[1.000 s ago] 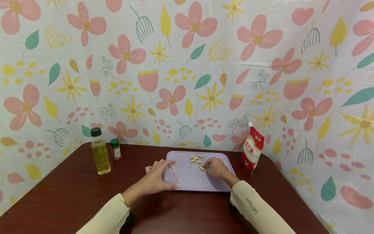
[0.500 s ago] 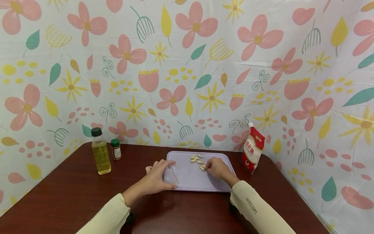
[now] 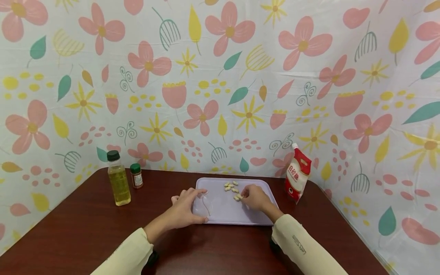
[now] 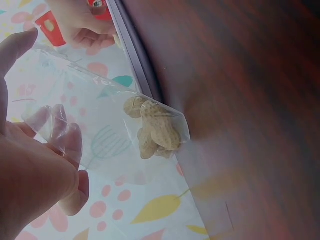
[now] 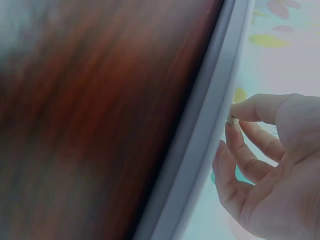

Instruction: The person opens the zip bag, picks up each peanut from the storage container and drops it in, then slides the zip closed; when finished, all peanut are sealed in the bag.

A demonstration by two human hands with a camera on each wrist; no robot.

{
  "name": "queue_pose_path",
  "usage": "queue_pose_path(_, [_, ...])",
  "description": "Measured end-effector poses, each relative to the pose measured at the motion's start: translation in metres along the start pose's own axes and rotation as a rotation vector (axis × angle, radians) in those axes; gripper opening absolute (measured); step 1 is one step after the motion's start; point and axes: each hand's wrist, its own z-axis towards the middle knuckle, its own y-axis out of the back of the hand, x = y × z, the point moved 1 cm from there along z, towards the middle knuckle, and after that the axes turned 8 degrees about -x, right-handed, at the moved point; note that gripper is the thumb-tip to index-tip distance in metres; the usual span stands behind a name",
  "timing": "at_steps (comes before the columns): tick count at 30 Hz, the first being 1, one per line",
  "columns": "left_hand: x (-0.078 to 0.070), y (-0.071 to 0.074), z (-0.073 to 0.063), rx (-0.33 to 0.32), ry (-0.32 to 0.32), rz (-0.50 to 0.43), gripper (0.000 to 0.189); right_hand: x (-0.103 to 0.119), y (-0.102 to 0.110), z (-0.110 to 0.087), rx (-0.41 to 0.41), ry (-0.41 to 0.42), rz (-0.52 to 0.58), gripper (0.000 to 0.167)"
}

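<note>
In the head view my left hand point(image 3: 185, 210) holds a clear plastic bag point(image 3: 203, 206) over the left end of a lilac tray point(image 3: 223, 218), its thumb and fingers spread around the bag. Several unshelled peanuts point(image 4: 157, 127) sit in the bottom of the bag in the left wrist view. My right hand point(image 3: 255, 197) is low over the right half of the tray. Its thumb and index finger pinch a peanut point(image 5: 231, 119), mostly hidden by the fingertips in the right wrist view. More loose peanuts point(image 3: 231, 186) lie on the tray to the left of this hand.
On the dark wooden table point(image 3: 172, 252), an oil bottle point(image 3: 118, 183) and a small green-capped spice jar point(image 3: 136, 177) stand at the left. A red and white sugar pouch point(image 3: 297, 175) stands right of the tray. A flowered sheet point(image 3: 213, 88) hangs behind the table.
My right hand stays by the nearest peanuts, its fingertips shifting only slightly. The left hand and the bag keep their place.
</note>
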Motion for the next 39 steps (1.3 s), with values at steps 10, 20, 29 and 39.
queue_pose_path(10, [0.000, -0.001, -0.001, 0.008, 0.011, 0.002, 0.078, 0.013, 0.008, -0.011, -0.103, 0.059, 0.074, 0.004])
queue_pose_path(20, [0.000, -0.001, 0.000, 0.013, 0.008, 0.009, 0.079, 0.032, 0.016, -0.022, -0.176, 0.152, 0.172, 0.003])
queue_pose_path(29, [0.001, 0.000, 0.000, 0.017, 0.009, 0.003, 0.079, 0.057, 0.021, -0.039, -0.160, 0.191, 0.311, 0.003])
queue_pose_path(39, [0.000, 0.002, 0.000, 0.018, 0.001, 0.004, 0.078, 0.084, 0.020, -0.055, -0.128, 0.276, 0.383, 0.005])
